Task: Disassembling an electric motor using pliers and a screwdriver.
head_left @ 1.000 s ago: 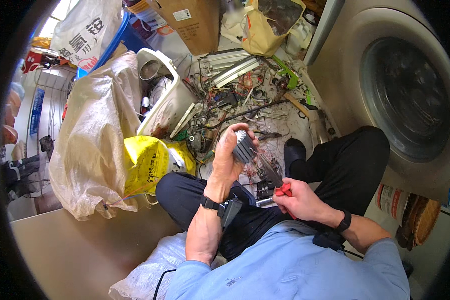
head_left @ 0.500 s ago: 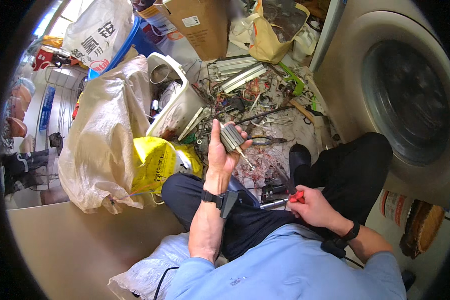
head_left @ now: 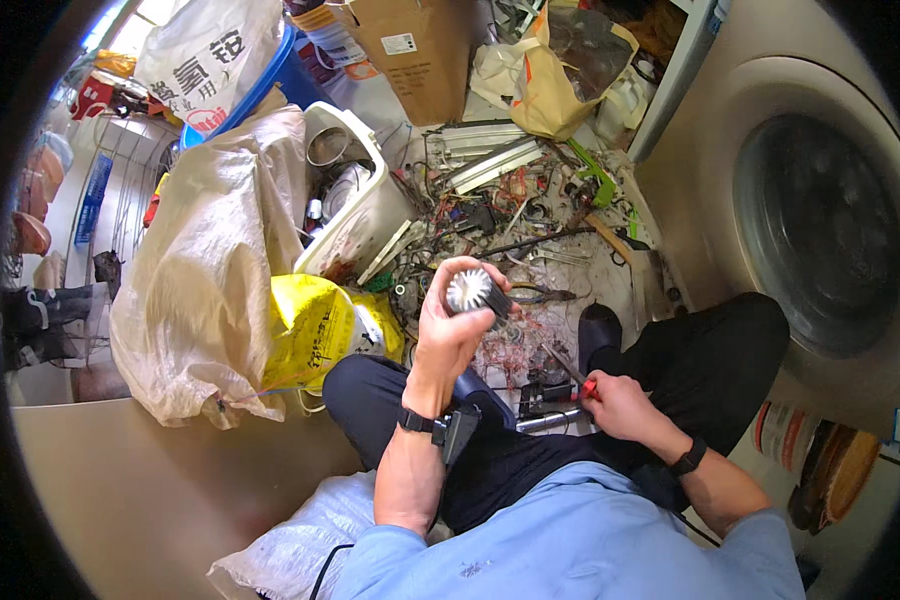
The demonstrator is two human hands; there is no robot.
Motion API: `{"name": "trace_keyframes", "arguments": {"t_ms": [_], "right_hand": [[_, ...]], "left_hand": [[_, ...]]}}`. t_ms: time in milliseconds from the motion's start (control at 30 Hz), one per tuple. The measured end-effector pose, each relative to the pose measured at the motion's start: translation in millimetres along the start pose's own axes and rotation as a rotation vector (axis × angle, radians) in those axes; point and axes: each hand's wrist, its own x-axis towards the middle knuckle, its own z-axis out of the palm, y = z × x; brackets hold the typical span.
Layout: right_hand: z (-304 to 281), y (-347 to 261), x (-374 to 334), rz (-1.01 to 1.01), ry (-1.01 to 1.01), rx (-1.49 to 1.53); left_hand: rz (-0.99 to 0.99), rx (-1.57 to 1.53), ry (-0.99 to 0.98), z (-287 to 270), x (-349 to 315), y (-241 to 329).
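Note:
My left hand (head_left: pixel 448 328) is closed around a ribbed grey metal cylinder (head_left: pixel 475 292), whose finned round end now faces up toward me. Over my lap, my right hand (head_left: pixel 626 408) grips a red-handled tool with a long, flat metal blade (head_left: pixel 562 362). The blade points up and to the left, apart from the cylinder; its exact kind cannot be made out. Just beyond the cylinder, a pair of pliers (head_left: pixel 548 295) lies on the floor. Below the blade, near my right hand, rests a shiny metal bar (head_left: pixel 550 421).
Wire scraps and metal bits (head_left: pixel 515 350) litter the floor ahead. To the left stand a white bin (head_left: pixel 375 215) of metal parts, a beige woven sack (head_left: pixel 210 260) and a yellow bag (head_left: pixel 310 325). A washing machine (head_left: pixel 690 190) stands at right, a cardboard box (head_left: pixel 415 70) behind.
My left hand has turned the ribbed cylinder, so its finned end shows instead of its side and thin shaft. The blade in my right hand has turned slightly.

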Motion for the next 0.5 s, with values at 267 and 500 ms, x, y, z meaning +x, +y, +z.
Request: {"name": "trace_keyframes", "arguments": {"t_ms": [267, 500], "right_hand": [[-4, -19, 4, -0.021, -0.026, 0.051], [-2, -21, 5, -0.051, -0.044, 0.104]], "left_hand": [[0.169, 0.455, -0.167, -1, -9, 12], [0.108, 0.549, -0.133, 6, -15, 13]]}}
